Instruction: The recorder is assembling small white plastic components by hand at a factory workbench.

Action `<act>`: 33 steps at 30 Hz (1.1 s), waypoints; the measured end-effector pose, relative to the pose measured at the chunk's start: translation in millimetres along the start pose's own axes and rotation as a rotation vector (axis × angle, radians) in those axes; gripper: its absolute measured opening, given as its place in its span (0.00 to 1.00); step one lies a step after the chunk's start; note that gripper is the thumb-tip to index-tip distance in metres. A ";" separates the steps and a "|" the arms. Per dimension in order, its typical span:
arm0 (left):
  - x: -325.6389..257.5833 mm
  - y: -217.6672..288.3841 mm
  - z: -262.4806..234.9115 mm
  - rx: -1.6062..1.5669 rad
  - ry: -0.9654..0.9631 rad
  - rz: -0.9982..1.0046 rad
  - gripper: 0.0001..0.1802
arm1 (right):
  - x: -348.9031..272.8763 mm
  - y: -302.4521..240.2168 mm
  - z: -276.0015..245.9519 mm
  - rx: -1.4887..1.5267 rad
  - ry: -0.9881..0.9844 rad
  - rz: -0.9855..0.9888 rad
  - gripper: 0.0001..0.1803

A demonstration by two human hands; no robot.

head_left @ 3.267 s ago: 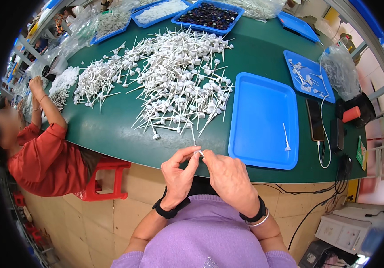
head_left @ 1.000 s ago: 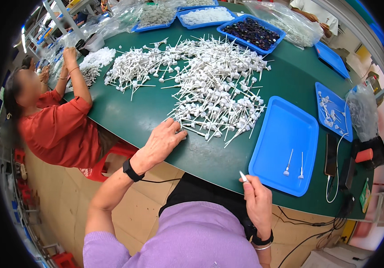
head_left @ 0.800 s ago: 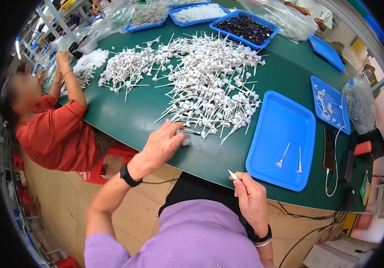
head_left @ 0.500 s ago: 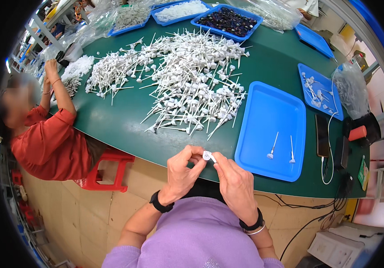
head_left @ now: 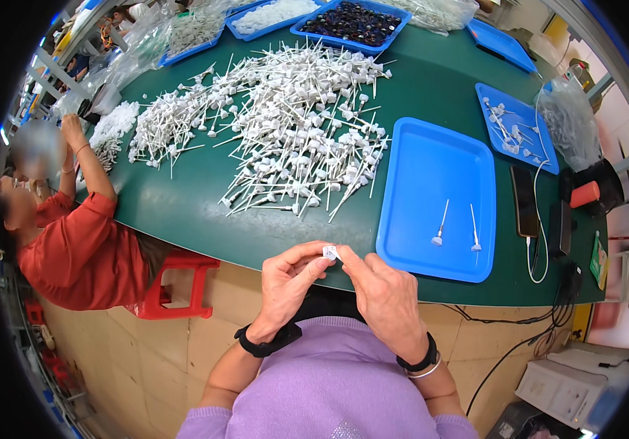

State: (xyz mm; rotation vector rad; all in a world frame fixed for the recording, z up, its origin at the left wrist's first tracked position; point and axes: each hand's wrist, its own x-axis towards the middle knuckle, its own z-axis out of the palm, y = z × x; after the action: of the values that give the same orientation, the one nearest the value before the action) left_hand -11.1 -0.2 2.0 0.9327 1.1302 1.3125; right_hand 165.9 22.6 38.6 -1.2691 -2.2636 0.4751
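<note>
White piece (head_left: 330, 252) between close-set hands (head_left: 285, 284) (head_left: 387, 298)

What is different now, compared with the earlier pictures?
The left hand, a second ago at the pile, moved rightward and bodyward to meet the right hand, bringing a white-headed piece. A second stemmed piece has joined one in the large blue tray. The pile looks unchanged.

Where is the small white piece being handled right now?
In the head view, the small white piece is just below centre, at the fingertips of the left hand and right hand, left of the large blue tray.
</note>
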 end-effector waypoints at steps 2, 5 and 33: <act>-0.2 -0.3 0.2 -0.002 -0.014 0.009 0.14 | 0.3 -1.0 -3.5 -0.040 -0.017 -0.001 0.28; -1.1 0.5 1.9 0.000 -0.017 -0.003 0.14 | 0.5 -2.5 -8.4 -0.087 -0.048 -0.012 0.28; -3.1 -9.1 12.4 -0.088 0.028 0.057 0.15 | -0.6 -7.5 -14.2 0.001 -0.150 0.036 0.25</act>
State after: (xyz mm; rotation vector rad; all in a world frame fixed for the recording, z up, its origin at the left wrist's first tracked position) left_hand 3.3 -2.7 -3.7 0.8896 1.0660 1.4140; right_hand 169.2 19.1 54.0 -1.3154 -2.3659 0.6037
